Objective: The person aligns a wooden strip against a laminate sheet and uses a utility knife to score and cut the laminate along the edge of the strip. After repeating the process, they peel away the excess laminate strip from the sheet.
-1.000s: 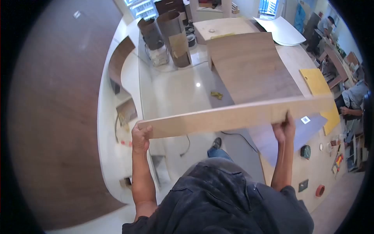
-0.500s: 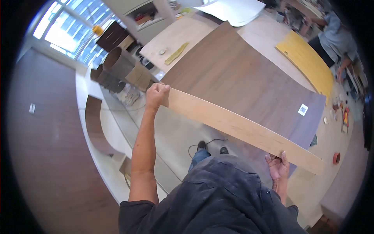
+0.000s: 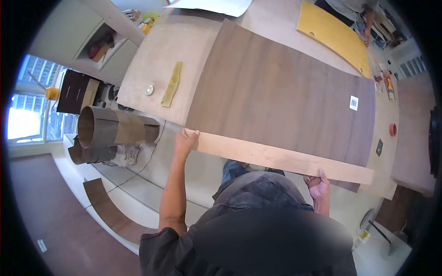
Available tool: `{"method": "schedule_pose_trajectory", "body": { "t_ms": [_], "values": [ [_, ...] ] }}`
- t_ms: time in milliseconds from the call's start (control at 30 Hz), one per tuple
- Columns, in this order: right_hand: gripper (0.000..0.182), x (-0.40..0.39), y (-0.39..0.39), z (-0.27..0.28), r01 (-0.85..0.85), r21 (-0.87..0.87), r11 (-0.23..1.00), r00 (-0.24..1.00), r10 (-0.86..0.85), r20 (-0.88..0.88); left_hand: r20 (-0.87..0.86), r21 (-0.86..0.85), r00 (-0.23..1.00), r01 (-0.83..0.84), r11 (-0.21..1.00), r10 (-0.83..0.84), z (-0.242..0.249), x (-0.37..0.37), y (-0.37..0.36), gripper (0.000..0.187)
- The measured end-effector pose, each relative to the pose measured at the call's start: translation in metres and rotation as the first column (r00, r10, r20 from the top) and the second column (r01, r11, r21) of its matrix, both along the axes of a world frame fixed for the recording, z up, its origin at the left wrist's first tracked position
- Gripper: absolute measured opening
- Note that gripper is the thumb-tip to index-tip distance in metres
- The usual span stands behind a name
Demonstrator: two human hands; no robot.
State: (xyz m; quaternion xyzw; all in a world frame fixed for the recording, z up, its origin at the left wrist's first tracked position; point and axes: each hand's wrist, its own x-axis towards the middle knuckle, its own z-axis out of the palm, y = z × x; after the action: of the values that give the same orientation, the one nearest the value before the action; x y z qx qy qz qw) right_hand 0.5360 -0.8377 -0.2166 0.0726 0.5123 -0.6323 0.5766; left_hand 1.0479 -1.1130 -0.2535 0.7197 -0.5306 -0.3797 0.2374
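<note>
A long, pale wooden strip (image 3: 258,152) runs across in front of me, level with the near edge of a brown wood-grain sheet (image 3: 276,92). My left hand (image 3: 185,143) is closed round the strip's left end, thumb on its upper face. Toward the other end, my right hand (image 3: 318,186) grips the lower edge from beneath, with the thumb tip over the face. The strip's right end reaches past the right hand and overlaps the sheet's corner in this view. A white printed label (image 3: 353,103) sits on the sheet's right part.
The sheet lies on a large worktable (image 3: 138,78) with a yellowish strip (image 3: 172,85), a small round tin (image 3: 149,90) and red tape (image 3: 392,129). Beyond is a yellow curved board (image 3: 334,39), near another person (image 3: 352,9). Rolled sheets (image 3: 99,126) stand left; a cable (image 3: 154,152) crosses the floor.
My view has turned, and the strip has swung from a steep slant to nearly level, now along the sheet's near edge. Both hands keep their hold on it.
</note>
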Motion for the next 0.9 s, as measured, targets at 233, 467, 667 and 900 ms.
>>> {"method": "schedule_pose_trajectory", "body": {
  "t_ms": [233,467,667,900],
  "values": [
    [0.045,0.026,0.025,-0.030,0.056,0.157,0.986,0.997,-0.063,0.037,0.109,0.081,0.991,0.067,0.994,-0.076,0.003,0.008,0.008,0.059],
    [0.042,0.015,0.032,-0.044,0.018,0.203,0.979,0.996,-0.035,0.080,0.325,0.003,0.936,0.146,0.989,-0.139,0.007,-0.004,0.024,0.070],
    [0.036,-0.003,0.039,-0.056,-0.047,0.275,0.960,0.992,0.013,0.125,0.449,0.104,0.887,0.067,0.992,-0.107,0.023,-0.025,0.014,0.067],
    [0.026,-0.018,0.027,-0.050,-0.103,0.413,0.905,0.993,0.071,0.092,0.484,0.177,0.867,0.033,0.984,-0.116,0.020,-0.047,-0.022,0.060]
  ]
}}
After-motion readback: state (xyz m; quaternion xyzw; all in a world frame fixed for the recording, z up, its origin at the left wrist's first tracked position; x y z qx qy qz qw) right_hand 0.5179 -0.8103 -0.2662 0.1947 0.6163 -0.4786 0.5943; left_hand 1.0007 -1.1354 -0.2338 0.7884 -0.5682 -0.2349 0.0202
